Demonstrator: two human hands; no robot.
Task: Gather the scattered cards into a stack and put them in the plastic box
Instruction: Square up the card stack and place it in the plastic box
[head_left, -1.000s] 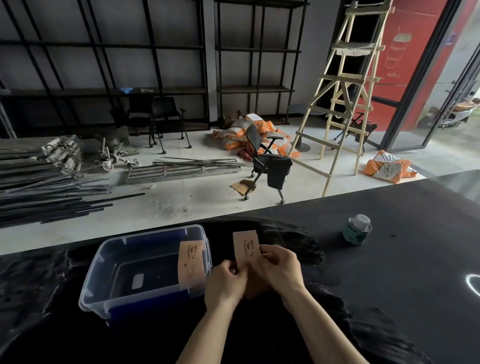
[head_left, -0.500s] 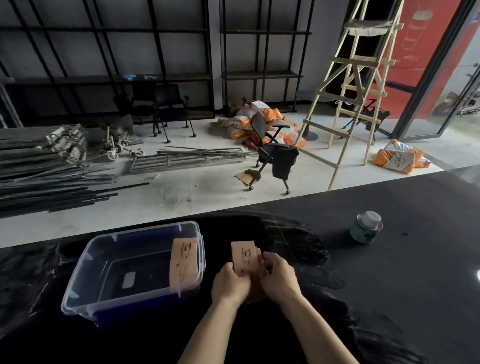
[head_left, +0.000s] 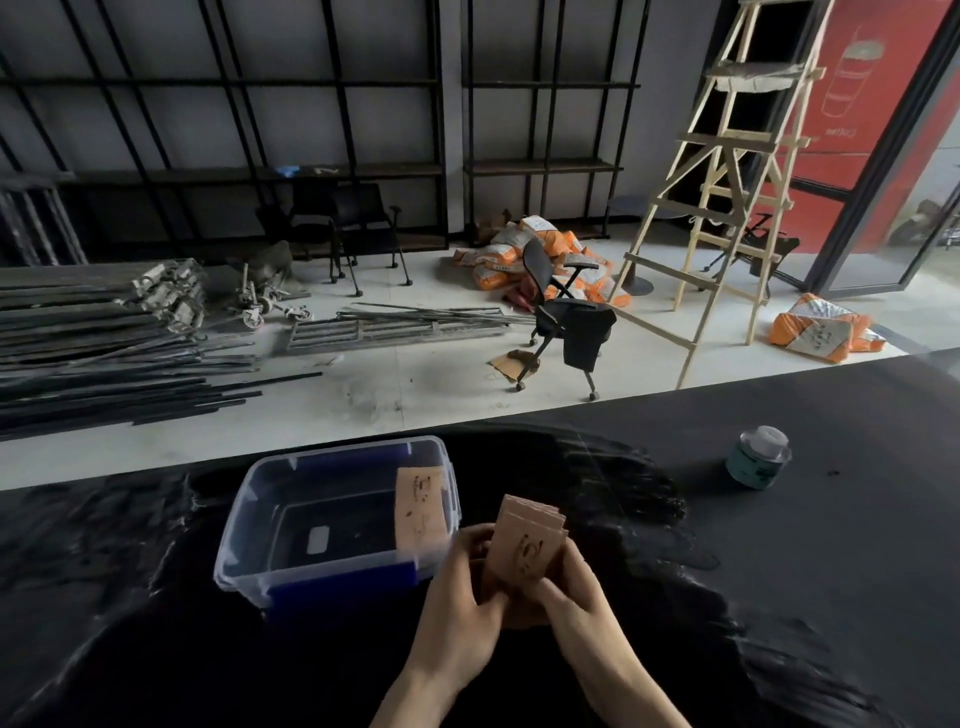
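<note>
A stack of tan cards (head_left: 527, 540) is held upright just above the black table, between both hands. My left hand (head_left: 457, 584) grips its left edge and my right hand (head_left: 569, 584) grips its right edge and bottom. The card tops are slightly fanned. To the left stands the clear plastic box (head_left: 249, 499) with a blue base. A tan card shape (head_left: 420, 506) shows at the box's right wall; I cannot tell whether it is a card inside or a reflection of the stack.
A small teal jar with a pale lid (head_left: 758, 457) stands on the black table (head_left: 831, 545) at the right. Beyond the table's far edge lies a floor with metal bars, an office chair, orange sacks and a wooden ladder.
The stack has tilted and sits slightly fanned in both hands. The view has shifted, so the box appears closer to my hands.
</note>
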